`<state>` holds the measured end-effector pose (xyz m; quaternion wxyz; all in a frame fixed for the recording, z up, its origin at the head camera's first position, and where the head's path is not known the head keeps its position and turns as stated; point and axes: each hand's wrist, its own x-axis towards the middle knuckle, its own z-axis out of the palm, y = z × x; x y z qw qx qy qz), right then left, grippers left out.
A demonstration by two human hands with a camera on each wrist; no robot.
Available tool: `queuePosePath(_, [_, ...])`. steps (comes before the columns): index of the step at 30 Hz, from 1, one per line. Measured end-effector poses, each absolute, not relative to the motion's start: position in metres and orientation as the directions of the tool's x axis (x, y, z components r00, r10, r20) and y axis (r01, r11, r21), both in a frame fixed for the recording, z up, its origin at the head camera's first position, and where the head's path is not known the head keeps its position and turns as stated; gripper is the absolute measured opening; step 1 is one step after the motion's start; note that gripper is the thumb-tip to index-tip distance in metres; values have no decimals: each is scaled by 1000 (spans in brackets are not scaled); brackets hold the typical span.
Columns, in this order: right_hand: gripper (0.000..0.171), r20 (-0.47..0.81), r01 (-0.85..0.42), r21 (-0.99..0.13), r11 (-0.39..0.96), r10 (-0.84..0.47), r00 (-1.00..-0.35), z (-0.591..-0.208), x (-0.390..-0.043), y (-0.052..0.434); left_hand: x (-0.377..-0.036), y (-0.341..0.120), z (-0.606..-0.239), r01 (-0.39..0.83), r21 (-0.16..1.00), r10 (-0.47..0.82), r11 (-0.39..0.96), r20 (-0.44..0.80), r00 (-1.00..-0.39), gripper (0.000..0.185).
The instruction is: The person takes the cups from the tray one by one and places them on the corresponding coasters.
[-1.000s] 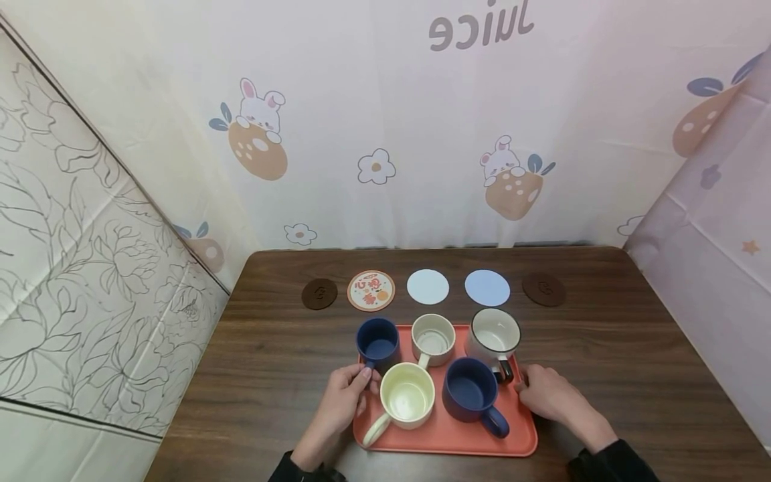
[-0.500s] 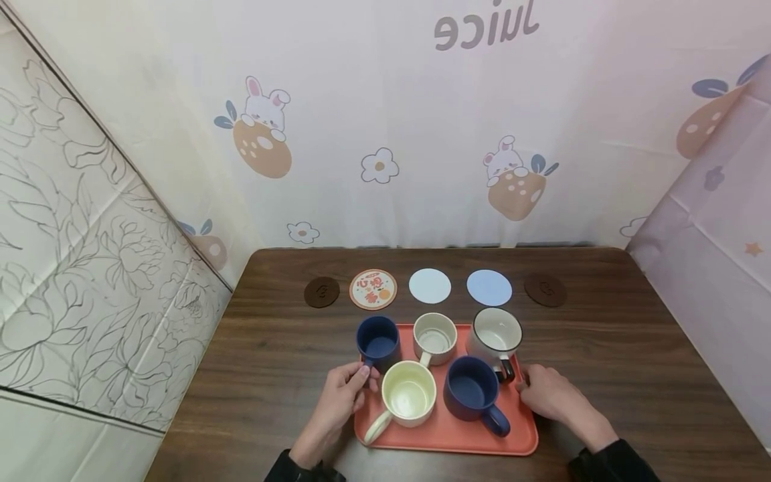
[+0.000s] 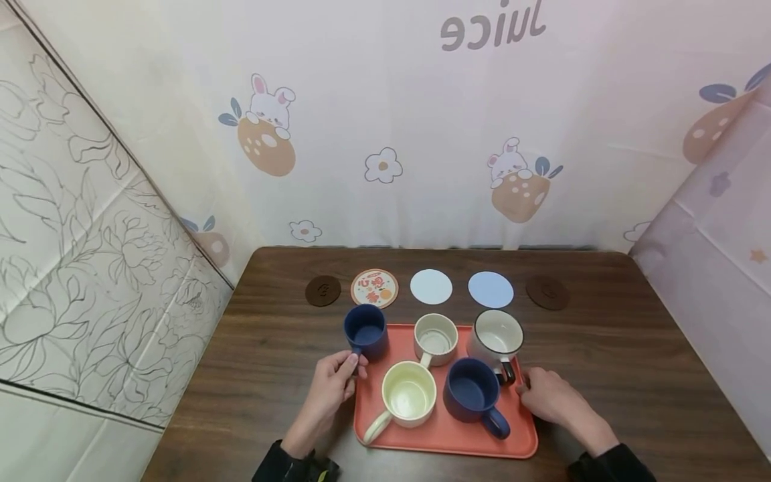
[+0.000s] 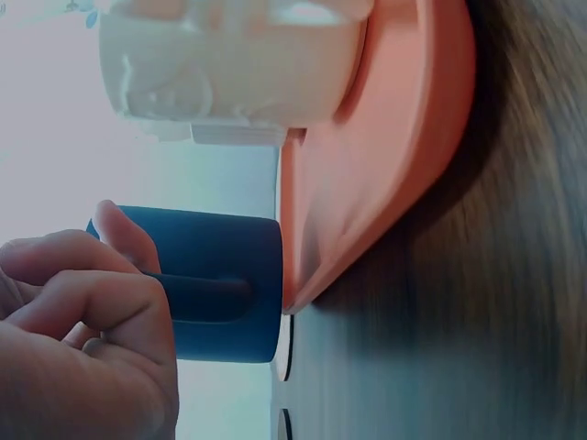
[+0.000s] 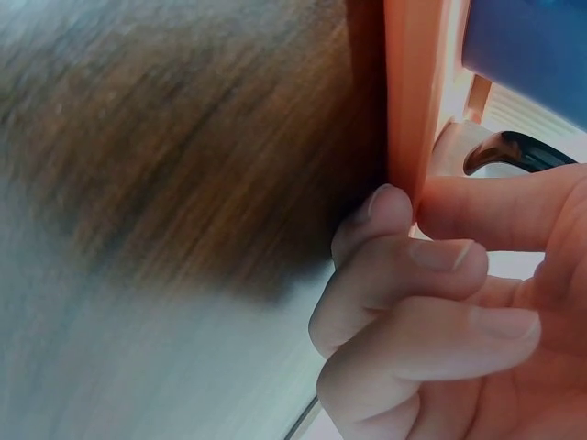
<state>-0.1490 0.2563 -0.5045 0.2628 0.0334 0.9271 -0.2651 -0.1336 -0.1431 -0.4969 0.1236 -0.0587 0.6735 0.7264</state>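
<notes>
My left hand (image 3: pixel 352 365) grips the handle of a small dark blue mug (image 3: pixel 365 331) and holds it just outside the far left corner of the orange tray (image 3: pixel 446 438). The left wrist view shows my fingers (image 4: pixel 101 293) curled round that mug's (image 4: pixel 220 284) handle, beside the tray rim (image 4: pixel 367 183). My right hand (image 3: pixel 525 383) pinches the tray's right edge (image 5: pixel 408 92). On the tray stand a beige cup (image 3: pixel 435 338), a white mug with a black rim (image 3: pixel 496 338), a cream mug (image 3: pixel 408 395) and a larger dark blue mug (image 3: pixel 472 398).
Several round coasters lie in a row behind the tray: dark brown (image 3: pixel 322 290), orange printed (image 3: pixel 374 288), white (image 3: pixel 430 286), pale blue (image 3: pixel 490 289), dark brown (image 3: pixel 547 292). The brown wooden table (image 3: pixel 632 375) is walled by patterned sheets at the back and both sides.
My left hand has moved the small dark blue mug off the tray, to the left and away from me. The right hand has stayed on the tray's edge.
</notes>
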Motion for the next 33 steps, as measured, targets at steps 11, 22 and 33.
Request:
queuePosePath(11, [13,-512,221,-482,848,-68,-856,-503,-148,256,-147,-152,-496,-260,965,30,-34,-259,-965,32])
queuePosePath(22, [15,-527,235,-478,846,-62,-848,-503,-148,256,-164,-166,-498,-245,968,-50,-64,-248,-968,32])
queuePosePath(33, [17,-513,222,-472,853,-60,-856,-502,-147,254,-182,-181,-504,-291,955,-135,-62,-297,-945,37])
